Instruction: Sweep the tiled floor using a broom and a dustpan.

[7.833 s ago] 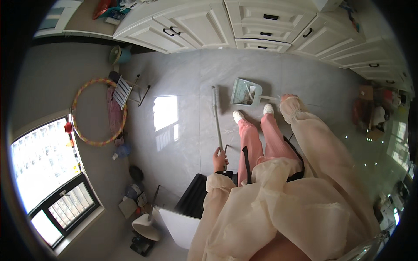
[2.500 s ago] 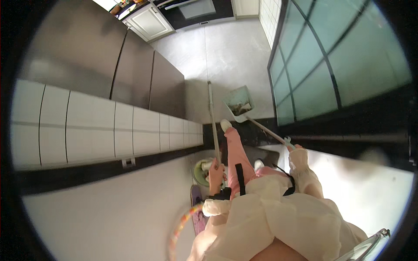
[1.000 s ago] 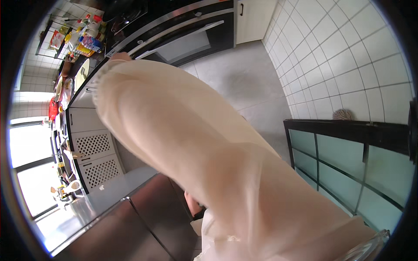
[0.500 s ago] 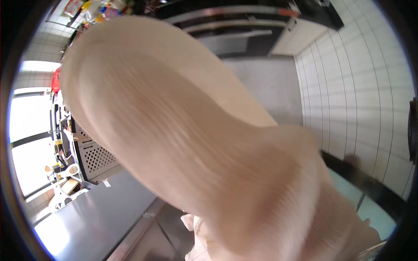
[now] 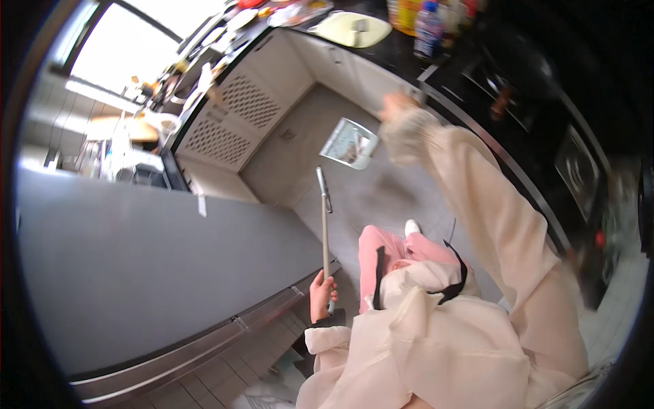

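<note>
My left hand (image 5: 320,294) is closed around the lower part of a long thin metal pole (image 5: 324,225) that runs away from me over the grey floor. My right arm, in a loose cream sleeve, is stretched up and forward. My right hand (image 5: 399,109) is blurred and closed; it seems to grip the handle of a pale dustpan (image 5: 350,143) that hangs just left of and below it over the floor. Pink trousers and a white shoe (image 5: 411,227) show below me.
A broad grey counter surface (image 5: 136,273) fills the left. White cabinets with lattice doors (image 5: 231,129) stand beyond it. A dark countertop at the top carries bottles (image 5: 429,27) and a pale plate (image 5: 351,28). Dark built-in units (image 5: 545,129) line the right.
My cream sleeve, which covered nearly the whole view a moment ago, has swung out to the right. The floor, the pole and the dustpan are in sight again.
</note>
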`<state>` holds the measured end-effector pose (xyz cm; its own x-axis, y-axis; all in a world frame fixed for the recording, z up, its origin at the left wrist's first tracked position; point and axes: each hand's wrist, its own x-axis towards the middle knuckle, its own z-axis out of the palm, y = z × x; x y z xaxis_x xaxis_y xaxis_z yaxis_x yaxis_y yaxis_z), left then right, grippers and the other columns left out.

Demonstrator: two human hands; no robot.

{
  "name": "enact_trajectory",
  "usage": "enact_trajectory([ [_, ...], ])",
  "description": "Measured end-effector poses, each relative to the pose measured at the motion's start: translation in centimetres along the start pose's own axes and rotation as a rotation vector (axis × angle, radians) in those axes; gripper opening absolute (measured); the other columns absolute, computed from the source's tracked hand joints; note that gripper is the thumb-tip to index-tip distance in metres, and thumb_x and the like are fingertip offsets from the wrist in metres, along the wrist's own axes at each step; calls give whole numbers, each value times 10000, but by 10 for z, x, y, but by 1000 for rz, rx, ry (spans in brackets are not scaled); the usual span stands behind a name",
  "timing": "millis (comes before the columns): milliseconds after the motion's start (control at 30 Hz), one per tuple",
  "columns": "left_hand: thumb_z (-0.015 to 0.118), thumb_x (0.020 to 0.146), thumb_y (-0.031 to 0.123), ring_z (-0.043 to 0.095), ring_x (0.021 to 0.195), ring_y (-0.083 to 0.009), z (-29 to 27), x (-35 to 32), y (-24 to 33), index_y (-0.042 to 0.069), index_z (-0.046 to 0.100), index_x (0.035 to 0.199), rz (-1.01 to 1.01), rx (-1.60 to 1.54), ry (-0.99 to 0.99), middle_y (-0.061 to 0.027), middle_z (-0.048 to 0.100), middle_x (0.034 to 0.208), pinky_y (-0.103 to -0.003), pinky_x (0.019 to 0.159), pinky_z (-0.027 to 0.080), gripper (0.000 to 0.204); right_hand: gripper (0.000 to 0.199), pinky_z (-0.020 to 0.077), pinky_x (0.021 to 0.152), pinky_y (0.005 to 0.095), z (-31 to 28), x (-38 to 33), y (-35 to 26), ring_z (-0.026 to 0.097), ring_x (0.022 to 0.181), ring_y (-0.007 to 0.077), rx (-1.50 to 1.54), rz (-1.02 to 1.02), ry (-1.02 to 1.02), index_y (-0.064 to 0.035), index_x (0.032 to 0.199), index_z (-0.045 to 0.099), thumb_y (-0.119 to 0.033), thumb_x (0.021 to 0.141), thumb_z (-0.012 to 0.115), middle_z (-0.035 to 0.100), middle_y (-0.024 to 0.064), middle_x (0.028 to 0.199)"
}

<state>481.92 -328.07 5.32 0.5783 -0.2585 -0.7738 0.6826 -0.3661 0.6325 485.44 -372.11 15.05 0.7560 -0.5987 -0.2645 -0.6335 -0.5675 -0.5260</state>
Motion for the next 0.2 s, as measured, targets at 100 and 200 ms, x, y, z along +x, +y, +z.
enact_trajectory([
  [100,467,760,55,371,400,-83,-7,4,-4,57,282,1237,1,2,108,-26,437,601,-213,344,322,512,227,435,711,378,49,34,3,568,793,296,-178,66,-9,-25,790,612,-192,641,574,587,176,806],
  [200,479,768,92,390,403,-94,-7,28,40,89,228,1271,-17,35,149,-27,445,603,-224,353,340,562,323,432,741,362,86,105,22,565,828,285,-106,-103,13,-47,923,600,-202,640,570,580,189,855],
])
